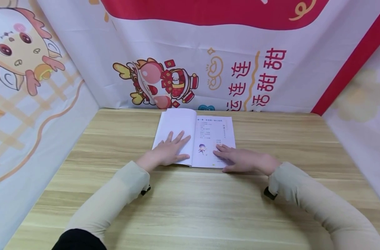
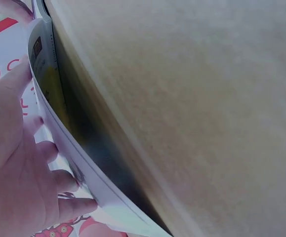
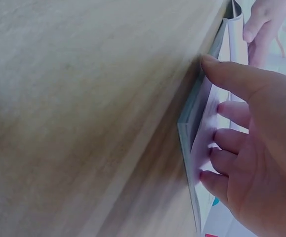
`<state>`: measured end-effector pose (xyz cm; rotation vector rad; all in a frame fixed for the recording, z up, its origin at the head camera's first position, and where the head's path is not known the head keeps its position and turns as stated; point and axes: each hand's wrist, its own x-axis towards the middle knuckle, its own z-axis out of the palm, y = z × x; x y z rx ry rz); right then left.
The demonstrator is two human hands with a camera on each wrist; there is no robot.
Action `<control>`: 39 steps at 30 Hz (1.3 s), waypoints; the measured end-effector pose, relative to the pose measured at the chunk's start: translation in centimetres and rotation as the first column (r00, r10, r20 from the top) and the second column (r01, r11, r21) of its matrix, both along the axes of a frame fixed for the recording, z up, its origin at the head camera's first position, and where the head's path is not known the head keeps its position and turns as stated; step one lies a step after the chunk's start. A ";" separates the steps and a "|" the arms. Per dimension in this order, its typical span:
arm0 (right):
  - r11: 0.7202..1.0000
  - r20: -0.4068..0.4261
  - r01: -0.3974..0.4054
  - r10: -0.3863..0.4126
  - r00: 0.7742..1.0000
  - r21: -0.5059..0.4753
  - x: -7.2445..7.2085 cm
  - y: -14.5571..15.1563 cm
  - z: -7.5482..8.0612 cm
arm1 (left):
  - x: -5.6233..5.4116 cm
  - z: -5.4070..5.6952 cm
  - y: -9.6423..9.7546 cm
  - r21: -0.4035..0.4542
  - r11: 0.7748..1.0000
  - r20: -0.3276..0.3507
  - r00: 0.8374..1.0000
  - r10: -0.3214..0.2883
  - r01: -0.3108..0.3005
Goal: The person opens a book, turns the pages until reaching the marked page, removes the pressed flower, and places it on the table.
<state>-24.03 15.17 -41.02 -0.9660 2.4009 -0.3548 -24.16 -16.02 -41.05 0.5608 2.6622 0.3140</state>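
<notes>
The left arm [image 1: 107, 201] and right arm [image 1: 321, 205] reach forward and slant inward, the left hand [image 1: 167, 152] palm down with fingers [image 1: 179, 137] fanned and thumb pointing toward the right hand [image 1: 241, 159], which is palm down too, its fingers [image 1: 225, 153] extended leftward, its thumb apart and nearer the body.

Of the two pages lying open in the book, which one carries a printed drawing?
The right page, under the right hand: it bears printed text and a small figure, while the left page looks blank.
</notes>
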 end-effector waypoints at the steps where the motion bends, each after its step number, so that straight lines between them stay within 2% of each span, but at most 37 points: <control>1: 1.000 0.001 -0.004 0.004 1.000 -0.006 0.0 0.1 0.0 | 0.0 0.1 0.0 -0.001 1.000 0.003 1.000 -0.003 0.003; 15: 0.999 0.014 -0.023 0.024 1.000 -0.028 -0.3 0.9 0.6 | 0.0 0.2 0.0 -0.015 1.000 0.023 1.000 0.005 -0.004; 27: 0.999 0.004 0.027 -0.027 1.000 -0.029 -0.2 1.1 1.0 | 0.0 0.3 0.2 -0.018 1.000 0.021 1.000 0.003 -0.003; 32: 0.999 0.006 0.033 -0.033 0.999 -0.034 -0.5 1.3 0.8 | 0.1 0.4 0.2 -0.016 1.000 0.027 1.000 0.005 -0.004; 39: 0.997 -0.001 0.037 -0.037 0.999 -0.068 -0.7 1.7 0.3 | -0.1 -0.6 0.2 -0.035 0.999 0.025 0.999 0.020 -0.019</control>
